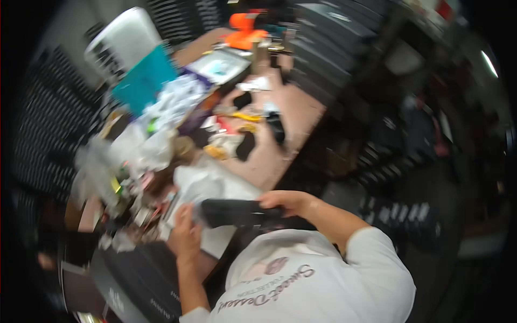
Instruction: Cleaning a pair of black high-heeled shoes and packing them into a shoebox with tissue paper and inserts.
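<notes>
- The right hand (285, 200) has its fingers wrapped over one end of a long black object (239, 211).
- The left hand (186, 234) grips the other end, fingers closed.
- The object is held level above white paper (215, 185) at the near edge of the cluttered bench (299, 116).
</notes>
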`<action>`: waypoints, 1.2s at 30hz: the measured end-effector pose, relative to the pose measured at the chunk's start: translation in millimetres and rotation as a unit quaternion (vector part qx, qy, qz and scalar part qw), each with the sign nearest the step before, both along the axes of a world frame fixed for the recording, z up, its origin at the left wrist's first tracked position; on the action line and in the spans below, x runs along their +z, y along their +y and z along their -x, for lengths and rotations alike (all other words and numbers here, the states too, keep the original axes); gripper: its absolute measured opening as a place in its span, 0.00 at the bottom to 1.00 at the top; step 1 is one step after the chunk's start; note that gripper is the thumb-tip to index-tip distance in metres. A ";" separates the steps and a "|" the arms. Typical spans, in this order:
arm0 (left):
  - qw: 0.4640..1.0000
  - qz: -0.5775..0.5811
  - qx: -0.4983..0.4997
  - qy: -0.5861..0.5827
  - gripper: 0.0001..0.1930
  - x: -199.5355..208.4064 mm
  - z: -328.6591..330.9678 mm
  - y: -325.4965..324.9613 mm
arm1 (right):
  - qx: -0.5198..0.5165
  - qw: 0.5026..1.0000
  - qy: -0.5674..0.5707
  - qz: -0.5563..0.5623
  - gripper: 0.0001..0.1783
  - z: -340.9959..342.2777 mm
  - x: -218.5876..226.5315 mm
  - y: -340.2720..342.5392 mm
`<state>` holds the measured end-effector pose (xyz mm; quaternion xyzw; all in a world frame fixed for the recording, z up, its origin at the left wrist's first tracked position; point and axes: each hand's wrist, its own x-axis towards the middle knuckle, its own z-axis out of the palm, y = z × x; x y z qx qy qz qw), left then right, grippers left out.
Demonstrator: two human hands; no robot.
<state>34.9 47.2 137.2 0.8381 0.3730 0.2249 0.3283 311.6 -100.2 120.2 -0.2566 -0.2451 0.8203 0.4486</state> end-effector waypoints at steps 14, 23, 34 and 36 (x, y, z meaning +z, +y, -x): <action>0.982 -0.043 -0.164 -0.087 0.26 5.1 -6.0 -86.0 | -0.343 0.928 -0.136 -0.043 0.23 126.0 -42.7 40.9; 0.939 -0.159 -0.248 -0.176 0.22 -3.4 -5.8 -84.4 | -0.192 0.714 -0.593 -0.319 0.30 84.8 -53.7 62.4; 0.942 0.196 -0.174 -0.210 0.25 24.6 -24.7 -77.8 | -0.309 0.683 -0.621 -0.229 0.16 110.5 -74.2 55.8; 0.846 0.215 0.219 -0.436 0.28 -11.4 -11.8 -72.4 | -0.258 0.740 -0.564 -0.261 0.18 122.8 -64.2 62.7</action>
